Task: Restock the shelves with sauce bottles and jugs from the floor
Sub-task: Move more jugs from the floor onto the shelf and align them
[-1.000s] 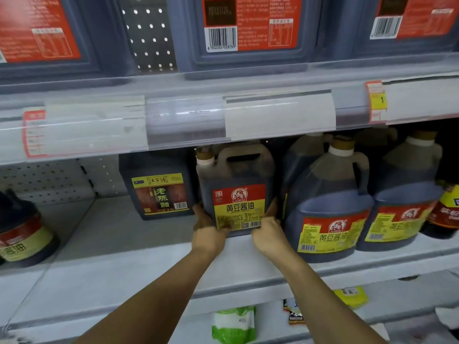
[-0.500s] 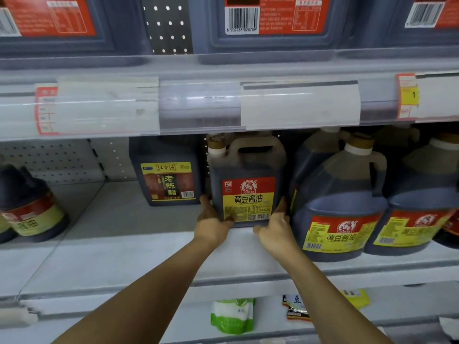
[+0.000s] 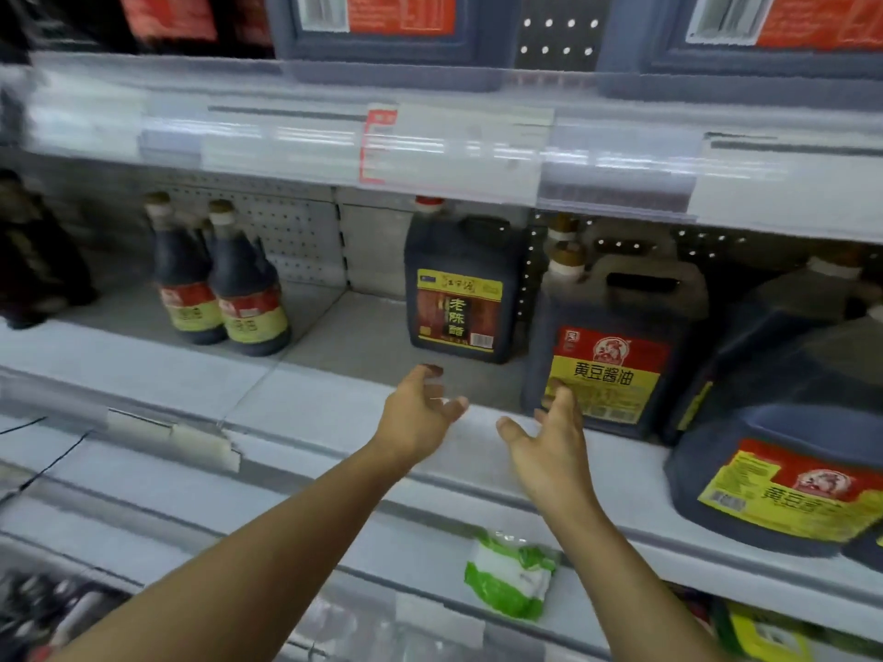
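Note:
A square soy sauce jug (image 3: 614, 346) with a red and yellow label stands upright on the white middle shelf (image 3: 306, 413). My right hand (image 3: 549, 446) hovers just in front of its lower left corner, fingers spread and holding nothing. My left hand (image 3: 420, 413) is further left above the shelf's front edge, fingers relaxed and empty. A dark vinegar jug (image 3: 461, 289) stands behind the hands, deeper on the shelf. A round soy sauce jug (image 3: 783, 470) sits at the right.
Two slim soy sauce bottles (image 3: 224, 284) stand at the left of the shelf, with a dark bottle (image 3: 33, 260) beyond them. The upper shelf's price rail (image 3: 430, 150) overhangs the jugs. A green and white packet (image 3: 511, 578) lies on the shelf below.
Both hands have let go of the square soy sauce jug and drawn back toward the shelf's front edge. The view has swung to the left.

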